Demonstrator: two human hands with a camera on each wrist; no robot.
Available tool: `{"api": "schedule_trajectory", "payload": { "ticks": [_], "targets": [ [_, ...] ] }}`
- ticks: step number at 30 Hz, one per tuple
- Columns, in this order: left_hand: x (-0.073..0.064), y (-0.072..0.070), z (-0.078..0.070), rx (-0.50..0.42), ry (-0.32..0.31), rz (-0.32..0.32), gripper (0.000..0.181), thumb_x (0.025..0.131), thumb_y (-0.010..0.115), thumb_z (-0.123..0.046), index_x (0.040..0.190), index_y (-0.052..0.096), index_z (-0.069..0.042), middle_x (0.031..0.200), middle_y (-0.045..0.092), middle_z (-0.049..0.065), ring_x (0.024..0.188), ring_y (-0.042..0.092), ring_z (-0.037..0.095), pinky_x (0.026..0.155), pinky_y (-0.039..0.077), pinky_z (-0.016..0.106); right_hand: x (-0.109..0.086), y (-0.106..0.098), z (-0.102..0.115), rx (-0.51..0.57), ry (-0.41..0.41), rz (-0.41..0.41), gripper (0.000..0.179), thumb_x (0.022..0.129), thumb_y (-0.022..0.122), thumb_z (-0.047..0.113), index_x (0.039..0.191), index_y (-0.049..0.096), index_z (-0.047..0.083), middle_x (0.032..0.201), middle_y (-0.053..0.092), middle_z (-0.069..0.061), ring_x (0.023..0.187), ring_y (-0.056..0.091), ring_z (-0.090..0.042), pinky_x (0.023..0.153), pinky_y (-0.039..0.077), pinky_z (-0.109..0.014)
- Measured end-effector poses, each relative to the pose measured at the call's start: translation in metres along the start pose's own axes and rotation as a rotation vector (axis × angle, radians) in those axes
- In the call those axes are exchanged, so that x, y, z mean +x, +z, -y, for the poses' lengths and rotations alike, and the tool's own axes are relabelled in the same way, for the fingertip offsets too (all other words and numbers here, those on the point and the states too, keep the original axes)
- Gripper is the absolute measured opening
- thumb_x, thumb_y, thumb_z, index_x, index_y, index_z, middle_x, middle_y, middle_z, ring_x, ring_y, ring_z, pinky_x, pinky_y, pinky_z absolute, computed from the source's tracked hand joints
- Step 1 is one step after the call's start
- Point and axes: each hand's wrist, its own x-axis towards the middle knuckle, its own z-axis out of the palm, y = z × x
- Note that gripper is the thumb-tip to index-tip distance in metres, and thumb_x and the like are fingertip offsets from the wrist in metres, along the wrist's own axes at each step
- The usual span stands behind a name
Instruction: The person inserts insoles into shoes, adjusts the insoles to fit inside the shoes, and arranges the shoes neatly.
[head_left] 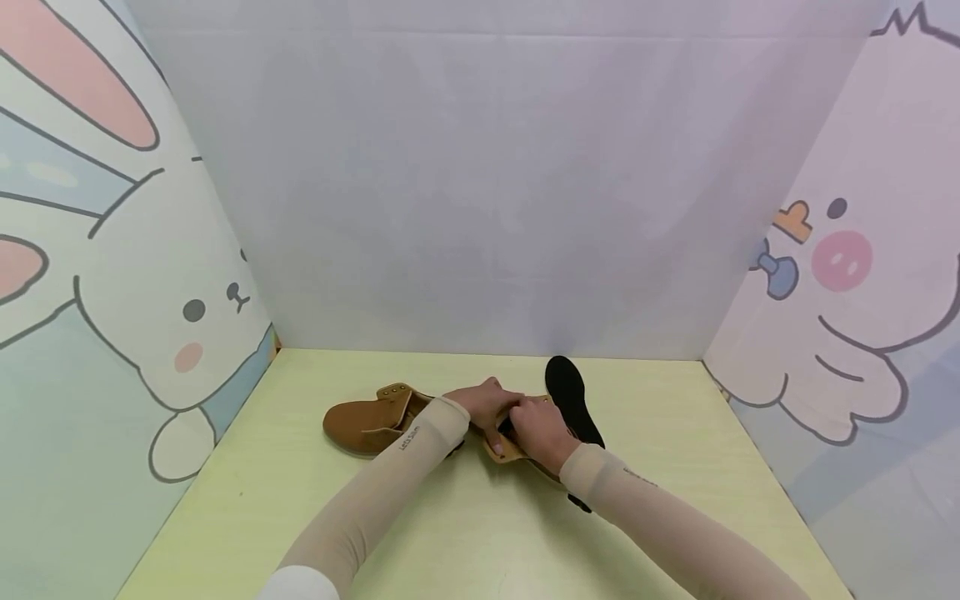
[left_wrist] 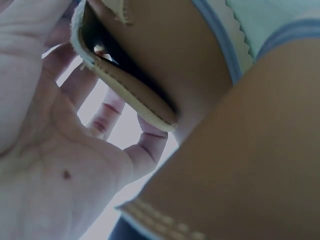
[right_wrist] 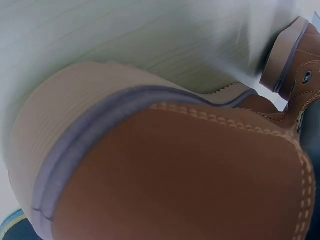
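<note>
A brown lace-up shoe lies under both hands, its tan eyelet flap [head_left: 504, 452] spread beside a dark opening. My left hand [head_left: 483, 406] reaches across it and grips the flap; in the left wrist view its fingers curl behind the stitched flap edge [left_wrist: 135, 95]. At the opening, my right hand [head_left: 542, 429] has its fingers curled on the upper, the fingertips hidden. Brown leather [right_wrist: 180, 175] with a pale sole fills the right wrist view, where the hand is out of sight. A second brown shoe [head_left: 356, 423] lies to the left, toe pointing left.
A black insole [head_left: 567, 392] lies just beyond the right hand. A small black piece [head_left: 579, 503] shows below the right wrist. The pale yellow table [head_left: 255, 508] meets a grey-white back cloth [head_left: 480, 183], with cartoon-printed panels on both sides.
</note>
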Motion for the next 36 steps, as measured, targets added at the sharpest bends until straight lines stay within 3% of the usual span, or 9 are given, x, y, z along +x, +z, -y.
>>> {"api": "schedule_trajectory", "payload": {
  "ticks": [12, 20, 28, 36],
  "targets": [
    [-0.002, -0.002, -0.003, 0.034, -0.022, -0.011, 0.101, 0.067, 0.095, -0.045, 0.153, 0.045, -0.028, 0.127, 0.061, -0.009, 0.107, 0.045, 0.011, 0.093, 0.046, 0.029, 0.003, -0.004, -0.002, -0.05, -0.029, 0.066, 0.006, 0.091, 0.077, 0.008, 0.089, 0.072, 0.005, 0.083, 0.069, -0.011, 0.077, 0.07, -0.025, 0.067, 0.059, -0.037],
    [-0.001, 0.002, -0.004, 0.046, 0.0, -0.006, 0.1, 0.068, 0.094, -0.044, 0.153, 0.045, -0.029, 0.135, 0.06, -0.011, 0.112, 0.044, 0.012, 0.097, 0.046, 0.028, -0.004, -0.022, 0.002, 0.063, -0.036, 0.193, 0.009, 0.09, 0.077, 0.004, 0.086, 0.069, 0.004, 0.084, 0.069, -0.012, 0.08, 0.069, -0.023, 0.072, 0.057, -0.035],
    [-0.004, 0.0, -0.005, 0.064, 0.007, 0.006, 0.104, 0.068, 0.093, -0.045, 0.156, 0.04, -0.032, 0.134, 0.059, -0.008, 0.112, 0.044, 0.014, 0.096, 0.047, 0.03, -0.004, -0.023, 0.011, -0.008, -0.001, 0.228, 0.006, 0.09, 0.077, 0.005, 0.091, 0.071, 0.004, 0.087, 0.07, -0.01, 0.081, 0.07, -0.022, 0.075, 0.059, -0.035],
    [-0.007, -0.002, -0.006, 0.057, -0.012, 0.008, 0.106, 0.068, 0.093, -0.046, 0.158, 0.038, -0.032, 0.138, 0.054, -0.003, 0.115, 0.044, 0.015, 0.098, 0.046, 0.03, -0.011, -0.023, 0.015, -0.017, 0.035, 0.154, 0.006, 0.09, 0.075, 0.003, 0.086, 0.071, 0.005, 0.082, 0.069, -0.009, 0.077, 0.069, -0.021, 0.067, 0.058, -0.034]
  ]
}}
